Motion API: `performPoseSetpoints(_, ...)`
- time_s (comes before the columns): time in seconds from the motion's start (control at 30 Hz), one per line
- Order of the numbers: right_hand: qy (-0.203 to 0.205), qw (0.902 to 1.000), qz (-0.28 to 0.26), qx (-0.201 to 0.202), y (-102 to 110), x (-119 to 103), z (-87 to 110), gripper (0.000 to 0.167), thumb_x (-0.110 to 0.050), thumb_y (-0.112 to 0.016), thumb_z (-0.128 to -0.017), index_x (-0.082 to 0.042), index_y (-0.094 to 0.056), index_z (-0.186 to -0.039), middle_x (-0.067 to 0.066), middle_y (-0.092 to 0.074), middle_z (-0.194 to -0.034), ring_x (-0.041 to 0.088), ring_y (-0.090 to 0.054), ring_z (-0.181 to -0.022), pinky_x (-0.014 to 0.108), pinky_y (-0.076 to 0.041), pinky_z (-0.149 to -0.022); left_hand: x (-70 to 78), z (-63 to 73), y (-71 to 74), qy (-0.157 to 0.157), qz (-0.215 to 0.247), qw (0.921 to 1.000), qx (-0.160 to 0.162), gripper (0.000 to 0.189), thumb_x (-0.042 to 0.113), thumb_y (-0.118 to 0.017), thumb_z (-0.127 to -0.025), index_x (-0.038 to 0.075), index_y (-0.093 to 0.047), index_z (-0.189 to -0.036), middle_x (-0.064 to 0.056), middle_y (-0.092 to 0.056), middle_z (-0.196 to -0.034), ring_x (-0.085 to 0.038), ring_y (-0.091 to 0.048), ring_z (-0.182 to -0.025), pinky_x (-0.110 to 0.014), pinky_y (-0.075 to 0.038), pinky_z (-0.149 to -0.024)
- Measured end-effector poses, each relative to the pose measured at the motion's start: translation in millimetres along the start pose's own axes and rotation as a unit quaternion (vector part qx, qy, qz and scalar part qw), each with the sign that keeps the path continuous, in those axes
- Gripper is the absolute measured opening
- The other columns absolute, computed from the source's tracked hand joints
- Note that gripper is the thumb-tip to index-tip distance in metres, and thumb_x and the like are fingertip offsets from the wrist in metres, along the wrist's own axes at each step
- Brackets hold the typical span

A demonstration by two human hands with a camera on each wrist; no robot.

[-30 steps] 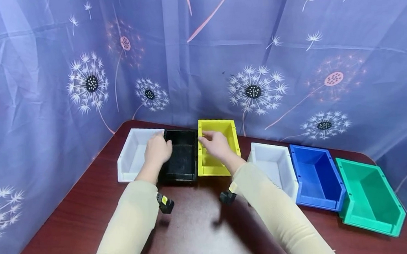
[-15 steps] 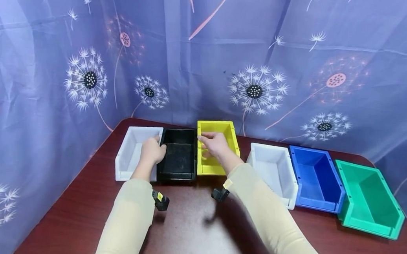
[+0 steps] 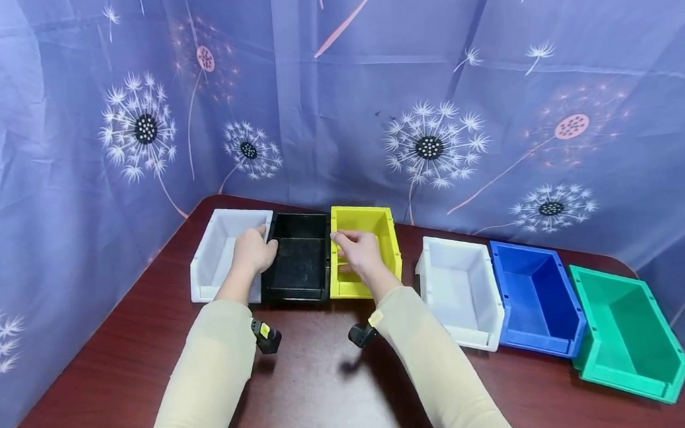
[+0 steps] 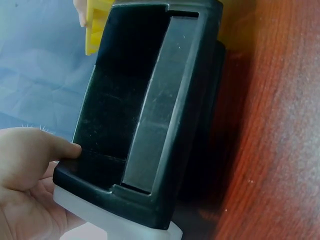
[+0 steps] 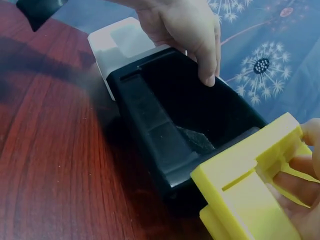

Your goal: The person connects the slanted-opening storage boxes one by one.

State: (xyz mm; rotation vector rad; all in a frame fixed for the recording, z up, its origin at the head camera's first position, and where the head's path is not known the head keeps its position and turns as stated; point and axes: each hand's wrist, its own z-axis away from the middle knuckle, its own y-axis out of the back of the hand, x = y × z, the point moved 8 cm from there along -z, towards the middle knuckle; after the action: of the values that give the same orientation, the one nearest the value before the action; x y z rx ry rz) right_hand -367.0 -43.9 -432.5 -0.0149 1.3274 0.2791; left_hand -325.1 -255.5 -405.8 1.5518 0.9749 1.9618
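Observation:
My left hand (image 3: pixel 252 249) pinches the adjoining walls of the left white storage bin (image 3: pixel 204 277) and the black storage bin (image 3: pixel 298 263). In the left wrist view the thumb lies over the black bin's rim, while the other fingers are on the white bin's side, partly hidden. My right hand (image 3: pixel 362 254) holds the left wall of the yellow storage bin (image 3: pixel 394 250), its fingers reaching inside that bin. These three bins stand side by side at the back of the table. The yellow bin's end meets the black bin in the right wrist view.
To the right, another white bin (image 3: pixel 458 292), a blue bin (image 3: pixel 530 300) and a green bin (image 3: pixel 625 333) stand in a slanting row on the dark red table (image 3: pixel 307 389). A patterned purple curtain (image 3: pixel 336 121) hangs behind and at the left.
My left hand has shifted left, from the black bin's edge to the wall it shares with the white bin. The right hand stays at the yellow bin's wall. The head view has shifted slightly.

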Motion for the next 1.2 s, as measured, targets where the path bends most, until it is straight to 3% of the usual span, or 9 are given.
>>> performPoseSetpoints(0.43,0.065,0.9972,0.036,-0.004,-3.5,-3.3,-5.1,0.043,-0.030,-0.054,-0.095,-0.005,-0.052,-0.129,0.013,-0.056,-0.119,0.023,-0.054,-0.094,0.039,-0.058,-0.068,13.8,-2.8,11.3,-0.008,-0.002,1.0000,-0.004,0.055,0.019,-0.045,-0.097,-0.004,-0.029,-0.145,-0.024,-0.034,-0.149,-0.038,-0.037,-0.134,-0.049,-0.039,-0.105)
performPoseSetpoints(0.73,0.046,0.9984,0.018,-0.026,-9.1,7.4,-4.2,0.042,-0.030,-0.053,-0.095,-0.006,-0.049,-0.129,0.014,-0.052,-0.125,0.028,-0.055,-0.099,0.045,-0.057,-0.073,6.4,-5.7,8.3,-0.011,0.012,0.9998,-0.013,0.055,0.018,-0.045,-0.097,-0.005,-0.030,-0.144,-0.024,-0.032,-0.149,-0.036,-0.031,-0.138,-0.048,-0.033,-0.110)
performPoseSetpoints(1.07,0.051,0.9964,0.066,-0.017,-11.9,20.9,0.1,0.042,-0.035,-0.047,-0.097,-0.009,-0.047,-0.130,0.013,-0.050,-0.131,0.034,-0.057,-0.107,0.038,-0.056,-0.063,-1.2,-0.2,0.9,-0.010,0.021,0.9995,-0.019,0.055,0.019,-0.045,-0.097,-0.005,-0.029,-0.145,-0.023,-0.030,-0.150,-0.036,-0.029,-0.140,-0.050,-0.032,-0.110)
performPoseSetpoints(1.2,0.056,0.9957,0.074,-0.007,-13.1,20.9,0.7,0.042,-0.036,-0.047,-0.097,-0.010,-0.048,-0.130,0.013,-0.052,-0.130,0.033,-0.058,-0.102,0.035,-0.055,-0.059,-1.7,-1.0,1.6,-0.018,0.014,0.9997,-0.011,0.055,0.019,-0.046,-0.097,-0.006,-0.030,-0.144,-0.024,-0.032,-0.150,-0.037,-0.030,-0.139,-0.049,-0.032,-0.110)
